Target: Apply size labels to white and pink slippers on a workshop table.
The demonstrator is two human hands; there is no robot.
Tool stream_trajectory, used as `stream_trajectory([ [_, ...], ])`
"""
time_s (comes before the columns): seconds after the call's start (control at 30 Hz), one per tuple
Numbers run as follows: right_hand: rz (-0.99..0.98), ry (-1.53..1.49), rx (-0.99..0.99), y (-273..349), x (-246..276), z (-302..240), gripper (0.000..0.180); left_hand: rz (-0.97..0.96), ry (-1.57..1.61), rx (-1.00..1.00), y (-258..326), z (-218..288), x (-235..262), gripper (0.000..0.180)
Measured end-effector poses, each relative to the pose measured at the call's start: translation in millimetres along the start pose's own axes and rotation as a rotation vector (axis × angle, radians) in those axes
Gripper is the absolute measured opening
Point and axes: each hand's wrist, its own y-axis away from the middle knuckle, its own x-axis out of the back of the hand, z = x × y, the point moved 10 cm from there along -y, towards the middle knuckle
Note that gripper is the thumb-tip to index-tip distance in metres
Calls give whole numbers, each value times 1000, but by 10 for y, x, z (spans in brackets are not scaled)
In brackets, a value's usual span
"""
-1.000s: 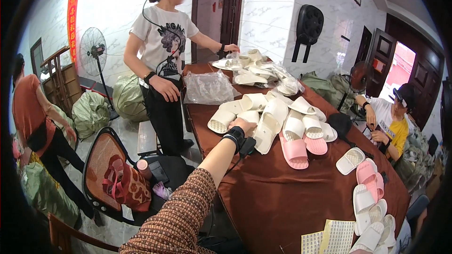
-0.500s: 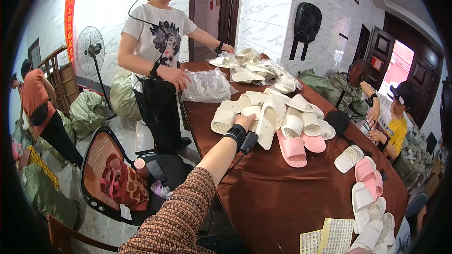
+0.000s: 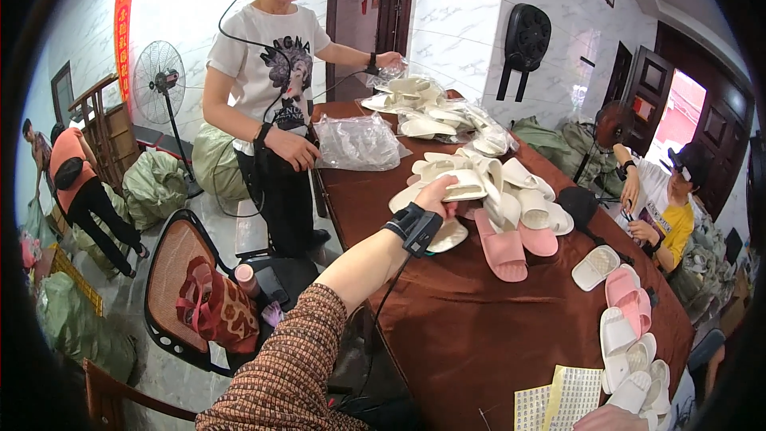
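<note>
My left hand (image 3: pixel 436 196), with a black wrist strap and cable, reaches across the brown table (image 3: pixel 479 327) into a heap of cream slippers (image 3: pixel 495 179). Its fingers are closed on one cream slipper (image 3: pixel 465 186) at the near edge of the heap. A pink slipper (image 3: pixel 501 246) lies just to the right of the hand, with a second pink one (image 3: pixel 538 238) beside it. Only a sliver of my right hand (image 3: pixel 608 419) shows at the bottom edge, next to sticker sheets (image 3: pixel 558 395); its fingers are hidden.
A person in a white T-shirt (image 3: pixel 267 56) stands at the table's far left corner, touching bagged slippers (image 3: pixel 415 100). A clear bag pile (image 3: pixel 357 142) lies nearby. Another person (image 3: pixel 662 199) sits at the right. More slippers (image 3: pixel 626 335) lie front right. A chair with a bag (image 3: pixel 211 303) stands left.
My left hand has pushed further into the heap and closed on a cream slipper. The standing person has shifted their far arm toward the bagged slippers.
</note>
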Motion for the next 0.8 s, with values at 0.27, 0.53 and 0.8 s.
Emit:
stream_trajectory([
  [0.27, 119, -31, -98, 11, 15, 68, 21, -244, 212, 50, 545, -224, -688, 24],
  [0.53, -325, -139, 108, 31, -433, -333, 28, -698, 110, 108, 1707, -394, -1541, 35],
  [0.8, -154, -35, 150, -197, -568, -757, 30, -534, 119, 17, 1398, -1061, -1562, 36],
])
